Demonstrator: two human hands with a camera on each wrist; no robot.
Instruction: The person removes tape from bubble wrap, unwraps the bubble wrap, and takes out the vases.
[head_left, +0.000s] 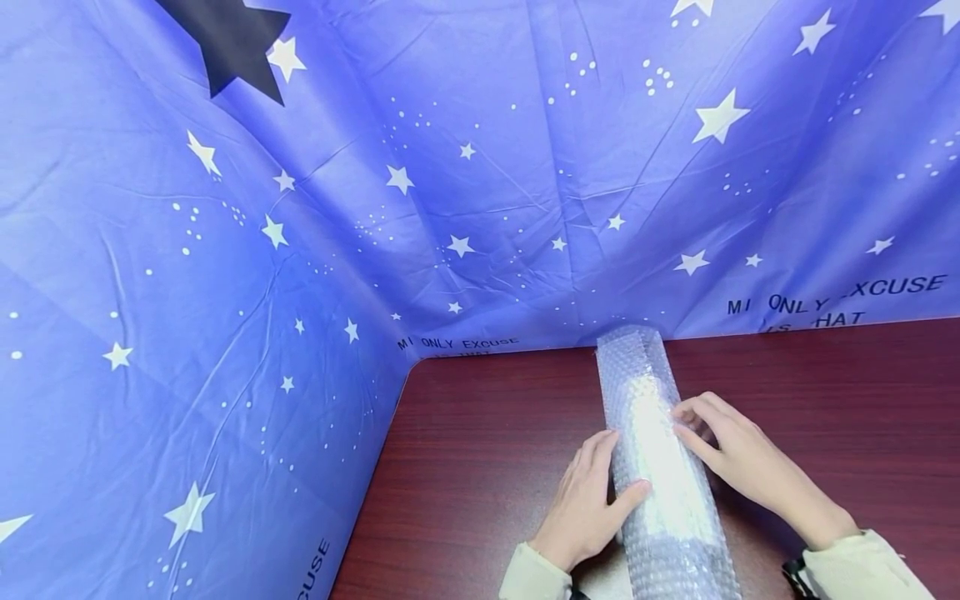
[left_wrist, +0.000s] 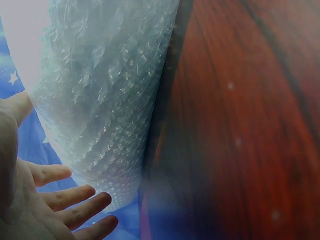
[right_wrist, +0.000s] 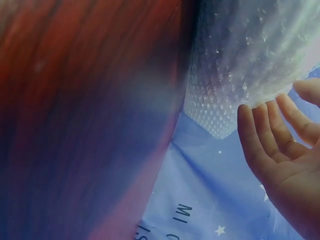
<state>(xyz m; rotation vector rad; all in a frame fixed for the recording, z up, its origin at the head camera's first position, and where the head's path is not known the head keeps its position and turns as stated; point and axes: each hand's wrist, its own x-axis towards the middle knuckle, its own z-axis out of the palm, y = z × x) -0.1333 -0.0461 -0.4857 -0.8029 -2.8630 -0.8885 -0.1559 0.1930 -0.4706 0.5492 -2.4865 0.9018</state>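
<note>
A long roll of clear bubble wrap (head_left: 663,458) lies on the table, reaching from the front edge of the head view to the back curtain. My left hand (head_left: 585,504) rests along its left side, fingertips at the side and thumb on top. In the left wrist view the fingers (left_wrist: 80,205) are spread and fairly straight beside the bubble wrap. On the roll's other side, my right hand (head_left: 738,454) touches it with thumb and fingertips. Gently bent fingers (right_wrist: 260,135) meet the bubble wrap's edge in the right wrist view.
The dark red wood-grain table (head_left: 480,450) extends to both sides of the roll. A blue curtain (head_left: 480,167) with white stars hangs behind it and along the left. A pale flat piece (head_left: 611,579) shows under the roll near my left wrist.
</note>
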